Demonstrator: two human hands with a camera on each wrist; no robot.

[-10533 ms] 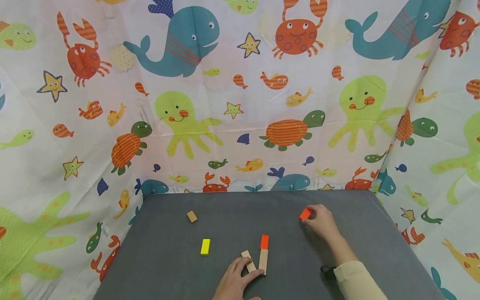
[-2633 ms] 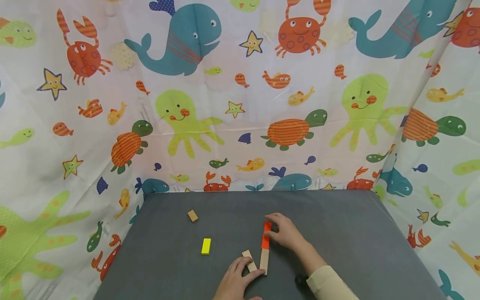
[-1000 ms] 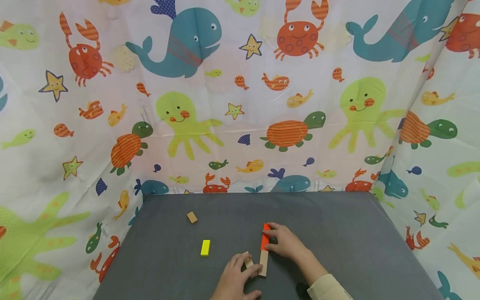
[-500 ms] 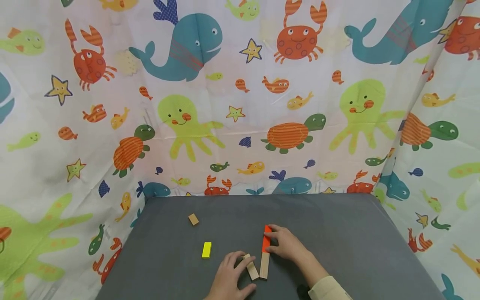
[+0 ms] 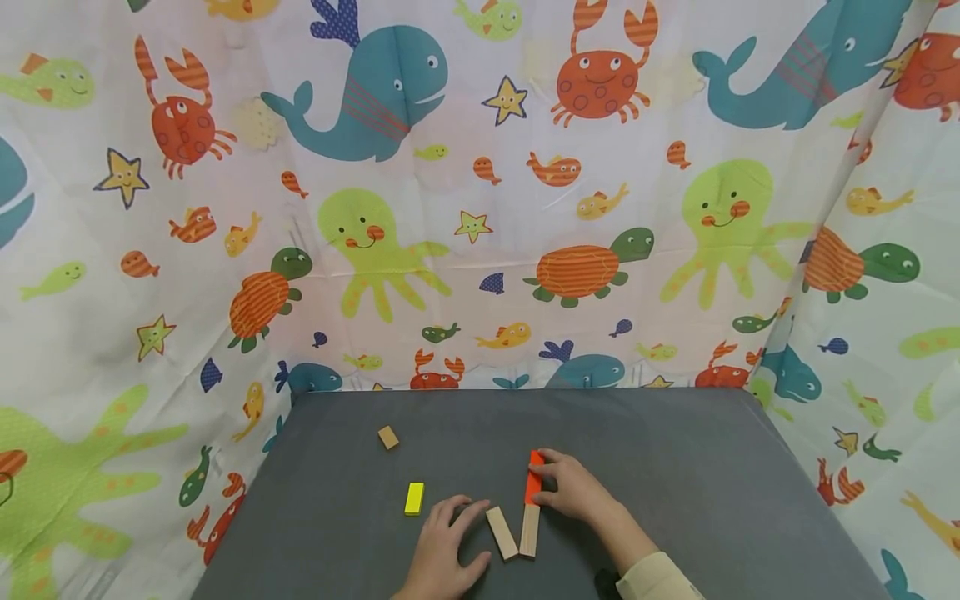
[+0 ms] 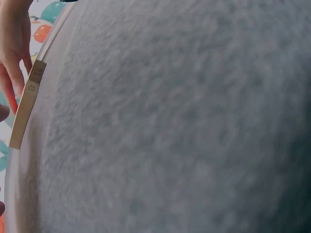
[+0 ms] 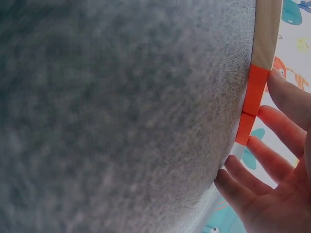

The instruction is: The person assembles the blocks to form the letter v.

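Note:
My right hand (image 5: 573, 487) rests its thumb and extended fingertips along two red blocks (image 5: 533, 482) lying end to end. In the right wrist view, the fingers (image 7: 286, 128) are spread and fairly straight against the red pair. A plain wooden block (image 5: 529, 532) continues that row toward me. A second wooden block (image 5: 502, 534) lies at a slant to its left, their near ends close together. My left hand (image 5: 444, 546) is just left of the slanted block, fingers apart and holding nothing. Only its fingertips show at the left wrist view's edge.
A yellow block (image 5: 414, 499) lies left of the left hand. Farther back is a small wooden block (image 5: 388, 437). All sit on a grey cloth-covered table (image 5: 637, 433), with a sea-animal curtain (image 5: 480, 250) behind and at the sides.
Earlier, my right hand brought a red block from the right and set it beyond the first red one. My left hand has let go of the slanted wooden block and drawn left.

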